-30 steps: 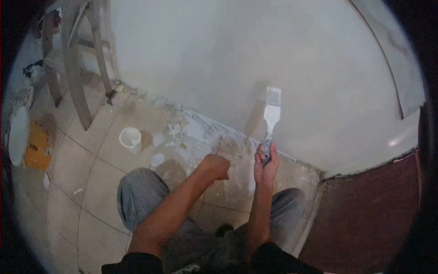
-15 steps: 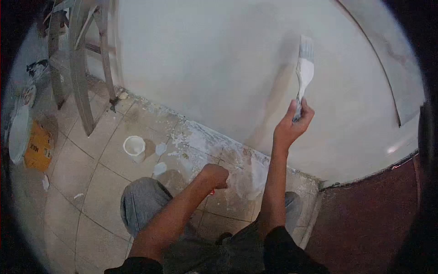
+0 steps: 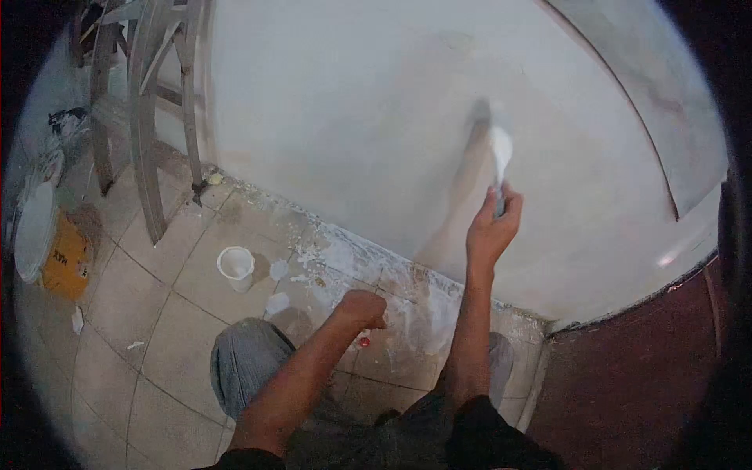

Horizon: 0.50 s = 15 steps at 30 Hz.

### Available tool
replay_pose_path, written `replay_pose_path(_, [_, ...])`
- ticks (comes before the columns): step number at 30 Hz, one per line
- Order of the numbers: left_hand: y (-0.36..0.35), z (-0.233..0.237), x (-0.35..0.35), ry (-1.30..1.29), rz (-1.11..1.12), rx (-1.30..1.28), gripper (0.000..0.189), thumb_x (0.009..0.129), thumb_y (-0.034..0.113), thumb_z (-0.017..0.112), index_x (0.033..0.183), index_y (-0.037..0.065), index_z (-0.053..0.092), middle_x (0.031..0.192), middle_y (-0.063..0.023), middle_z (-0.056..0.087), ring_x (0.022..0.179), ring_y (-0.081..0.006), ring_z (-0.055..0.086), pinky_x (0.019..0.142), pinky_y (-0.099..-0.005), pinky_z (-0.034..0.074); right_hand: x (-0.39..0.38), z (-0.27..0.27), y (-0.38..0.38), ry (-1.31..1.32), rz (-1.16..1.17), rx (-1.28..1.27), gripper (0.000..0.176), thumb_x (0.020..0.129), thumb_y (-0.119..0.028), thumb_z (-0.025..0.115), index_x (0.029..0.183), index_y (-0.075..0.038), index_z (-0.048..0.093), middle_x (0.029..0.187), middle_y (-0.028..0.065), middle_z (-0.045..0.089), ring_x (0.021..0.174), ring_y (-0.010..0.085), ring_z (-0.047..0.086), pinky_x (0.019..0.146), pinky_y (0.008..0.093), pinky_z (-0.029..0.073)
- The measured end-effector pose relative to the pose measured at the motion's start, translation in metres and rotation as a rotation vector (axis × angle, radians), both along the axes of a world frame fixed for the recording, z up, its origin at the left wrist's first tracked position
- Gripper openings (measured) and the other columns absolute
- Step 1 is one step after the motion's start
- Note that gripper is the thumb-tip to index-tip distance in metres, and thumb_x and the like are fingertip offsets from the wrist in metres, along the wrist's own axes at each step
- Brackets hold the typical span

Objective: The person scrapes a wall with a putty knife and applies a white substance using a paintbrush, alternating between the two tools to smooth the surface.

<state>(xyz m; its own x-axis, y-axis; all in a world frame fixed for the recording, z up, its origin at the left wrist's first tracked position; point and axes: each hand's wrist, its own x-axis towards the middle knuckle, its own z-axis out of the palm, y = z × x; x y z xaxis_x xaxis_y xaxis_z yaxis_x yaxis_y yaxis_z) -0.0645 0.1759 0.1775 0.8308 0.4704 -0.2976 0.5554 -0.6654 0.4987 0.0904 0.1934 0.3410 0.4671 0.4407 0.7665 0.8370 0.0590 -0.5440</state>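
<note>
My right hand (image 3: 495,227) grips the handle of a paintbrush (image 3: 502,153) coated in white, held up against the white wall (image 3: 337,117). The bristle end is blurred and hard to tell from the wall. Lower down, over the floor between my knees, my left hand (image 3: 363,310) is closed in a fist. A small red tip (image 3: 364,341) shows just under it; whatever the fingers hold is hidden. A white plastic cup (image 3: 236,269) stands on the tiles to the left, beyond my left knee.
White splashes (image 3: 337,254) cover the floor tiles along the wall's foot. A wooden stand with long legs (image 3: 145,172) is at the upper left. Beside it on the left lies a yellow-orange bucket (image 3: 69,258). A dark red surface (image 3: 627,376) fills the lower right.
The brush and my right hand have come down and slightly left along the wall; the bristles were clear before and are now blurred. My left fist stays low, nearly in place.
</note>
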Motion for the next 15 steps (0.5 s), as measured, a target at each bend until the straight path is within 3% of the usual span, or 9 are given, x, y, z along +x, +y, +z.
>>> replay_pose_path(2, [0.001, -0.001, 0.004, -0.006, 0.020, -0.012, 0.045, 0.074, 0.044, 0.063, 0.085, 0.001, 0.066, 0.085, -0.0170, 0.065, 0.083, -0.0321, 0.063, 0.073, -0.0436, 0.050, -0.005, 0.034, 0.011, 0.007, 0.049, 0.121, 0.023, 0.088, -0.012, 0.053, 0.103, 0.005, 0.054, 0.088, 0.0192, 0.060, 0.084, 0.0261, 0.058, 0.077, 0.0349, 0.045])
replay_pose_path(3, [0.002, 0.000, 0.007, -0.010, 0.041, -0.012, 0.045, 0.074, 0.045, 0.063, 0.083, 0.001, 0.066, 0.084, -0.0170, 0.065, 0.080, -0.0320, 0.064, 0.071, -0.0438, 0.050, -0.003, 0.043, 0.021, 0.005, 0.043, 0.123, 0.023, 0.088, -0.012, 0.053, 0.103, 0.005, 0.054, 0.088, 0.0192, 0.060, 0.084, 0.0261, 0.058, 0.077, 0.0349, 0.045])
replay_pose_path(5, [0.003, 0.000, 0.009, -0.010, 0.017, 0.011, 0.045, 0.073, 0.045, 0.063, 0.082, 0.001, 0.066, 0.080, -0.0165, 0.065, 0.078, -0.0317, 0.064, 0.071, -0.0440, 0.050, -0.001, 0.058, 0.036, -0.065, -0.035, -0.032, 0.022, 0.088, -0.010, 0.051, 0.104, 0.005, 0.051, 0.100, 0.0258, 0.059, 0.093, 0.0372, 0.060, 0.080, 0.0388, 0.045])
replay_pose_path(7, [0.001, 0.002, 0.008, -0.011, -0.002, 0.029, 0.045, 0.073, 0.045, 0.063, 0.082, 0.001, 0.066, 0.076, -0.0159, 0.065, 0.076, -0.0315, 0.064, 0.070, -0.0441, 0.050, 0.017, 0.027, 0.047, -0.131, -0.044, -0.026, 0.022, 0.088, -0.010, 0.050, 0.104, 0.005, 0.051, 0.102, 0.0264, 0.059, 0.093, 0.0373, 0.059, 0.081, 0.0390, 0.045])
replay_pose_path(9, [0.000, 0.005, 0.005, 0.056, -0.013, -0.025, 0.038, 0.072, 0.037, 0.067, 0.090, 0.003, 0.067, 0.091, -0.0155, 0.066, 0.088, -0.0306, 0.063, 0.076, -0.0422, 0.050, 0.022, 0.008, 0.043, -0.195, -0.055, -0.013, 0.022, 0.088, -0.010, 0.050, 0.104, 0.005, 0.051, 0.103, 0.0269, 0.059, 0.094, 0.0374, 0.059, 0.081, 0.0392, 0.045])
replay_pose_path(10, [0.002, 0.001, 0.004, 0.053, -0.009, -0.019, 0.038, 0.072, 0.037, 0.067, 0.090, 0.003, 0.067, 0.091, -0.0155, 0.066, 0.088, -0.0306, 0.063, 0.076, -0.0422, 0.050, 0.020, -0.002, 0.030, -0.112, -0.052, -0.136, 0.022, 0.088, -0.011, 0.051, 0.104, 0.005, 0.051, 0.102, 0.0270, 0.059, 0.094, 0.0374, 0.059, 0.081, 0.0391, 0.045])
replay_pose_path(12, [0.005, -0.014, 0.004, -0.032, -0.015, 0.039, 0.046, 0.075, 0.045, 0.062, 0.080, 0.000, 0.066, 0.068, -0.0129, 0.065, 0.074, -0.0308, 0.064, 0.071, -0.0431, 0.050, 0.017, -0.011, 0.007, -0.029, -0.051, -0.258, 0.023, 0.088, -0.011, 0.051, 0.104, 0.005, 0.052, 0.101, 0.0271, 0.059, 0.094, 0.0375, 0.059, 0.081, 0.0390, 0.045])
replay_pose_path(15, [0.009, 0.014, -0.001, 0.035, 0.040, -0.054, 0.046, 0.076, 0.045, 0.062, 0.079, -0.001, 0.066, 0.073, -0.0144, 0.065, 0.074, -0.0317, 0.064, 0.071, -0.0424, 0.050, 0.015, 0.013, -0.010, -0.087, -0.046, -0.198, 0.023, 0.088, -0.012, 0.052, 0.103, 0.005, 0.052, 0.097, 0.0266, 0.060, 0.092, 0.0368, 0.060, 0.080, 0.0387, 0.045])
